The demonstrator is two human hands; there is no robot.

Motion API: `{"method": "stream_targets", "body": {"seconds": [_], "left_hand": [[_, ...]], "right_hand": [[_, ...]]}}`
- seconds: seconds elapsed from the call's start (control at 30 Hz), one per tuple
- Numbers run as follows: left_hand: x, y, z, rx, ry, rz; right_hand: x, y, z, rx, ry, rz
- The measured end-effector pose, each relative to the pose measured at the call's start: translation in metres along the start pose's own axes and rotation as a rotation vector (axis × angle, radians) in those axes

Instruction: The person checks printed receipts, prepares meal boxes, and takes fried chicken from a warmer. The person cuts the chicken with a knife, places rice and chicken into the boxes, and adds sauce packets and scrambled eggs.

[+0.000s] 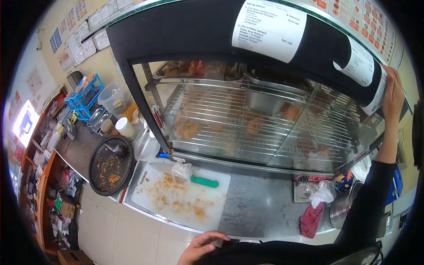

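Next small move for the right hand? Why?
Probably firm up a fingertip hold on the rightmost receipt: the right hand is at its outer edge, while the left hand is low by the counter's front edge. Sticking or peeling, I can't tell.

Metal counter with cutting board, red cloth

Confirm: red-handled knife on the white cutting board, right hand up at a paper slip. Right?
Wrong colour: the head view shows the knife handle is green, not red. Knife on the white cutting board, right hand at a paper slip: correct.
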State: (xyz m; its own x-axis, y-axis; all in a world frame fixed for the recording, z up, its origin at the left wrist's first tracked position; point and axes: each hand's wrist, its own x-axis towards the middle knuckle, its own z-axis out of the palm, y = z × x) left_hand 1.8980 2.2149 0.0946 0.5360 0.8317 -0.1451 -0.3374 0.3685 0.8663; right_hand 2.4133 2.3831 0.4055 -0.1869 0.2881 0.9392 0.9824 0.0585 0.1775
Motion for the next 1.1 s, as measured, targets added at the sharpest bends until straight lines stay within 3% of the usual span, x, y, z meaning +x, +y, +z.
{"method": "stream_targets", "body": {"seconds": [0.2, 0.23, 0.3, 0.37, 0.47, 0.57, 0.6, 0.67, 0.7, 0.77, 0.87, 0.97, 1.1], "left_hand": [[-0.031, -0.001, -0.009, -0.032, -0.121, 0.0], [-0.041, -0.001, -0.012, -0.014, -0.125, 0.016], [-0.06, 0.003, -0.018, 0.025, -0.137, 0.043], [-0.079, 0.001, -0.03, 0.039, -0.167, 0.084], [-0.108, 0.003, -0.055, 0.076, -0.219, 0.096], [-0.139, 0.009, -0.08, 0.14, -0.274, 0.049], [-0.148, 0.008, -0.093, 0.164, -0.318, 0.053], [-0.167, 0.016, -0.104, 0.22, -0.342, 0.019], [-0.18, 0.019, -0.109, 0.263, -0.329, -0.009], [-0.203, 0.01, -0.13, 0.257, -0.338, -0.074], [-0.229, -0.01, -0.142, 0.241, -0.31, -0.192], [-0.229, -0.036, -0.145, 0.206, -0.313, -0.366], [-0.189, -0.11, -0.157, 0.295, -0.217, -0.665]], "right_hand": [[-0.013, -0.019, 0.002, 0.008, 0.043, 0.155], [-0.019, -0.03, 0.001, 0.082, 0.127, 0.127], [-0.028, -0.062, -0.018, -0.074, 0.311, -0.093], [-0.063, -0.114, -0.051, 0.178, 0.278, 0.02], [-0.162, -0.209, -0.099, 0.44, -0.014, 0.088], [-0.274, -0.314, -0.14, 0.675, -0.63, -0.075], [-0.315, -0.36, -0.153, 0.745, -0.754, 0.083], [-0.435, -0.427, -0.184, 0.824, -1.337, 0.227], [-0.466, -0.457, -0.201, 0.882, -1.92, 0.19], [-0.542, -0.527, -0.253, 0.927, -1.995, 0.08], [-0.584, -0.582, -0.281, 0.952, -1.834, 0.17], [-0.591, -0.606, -0.303, 1.022, -1.821, 0.276], [-0.623, -0.626, -0.321, 1.045, -1.894, 0.195]]}}
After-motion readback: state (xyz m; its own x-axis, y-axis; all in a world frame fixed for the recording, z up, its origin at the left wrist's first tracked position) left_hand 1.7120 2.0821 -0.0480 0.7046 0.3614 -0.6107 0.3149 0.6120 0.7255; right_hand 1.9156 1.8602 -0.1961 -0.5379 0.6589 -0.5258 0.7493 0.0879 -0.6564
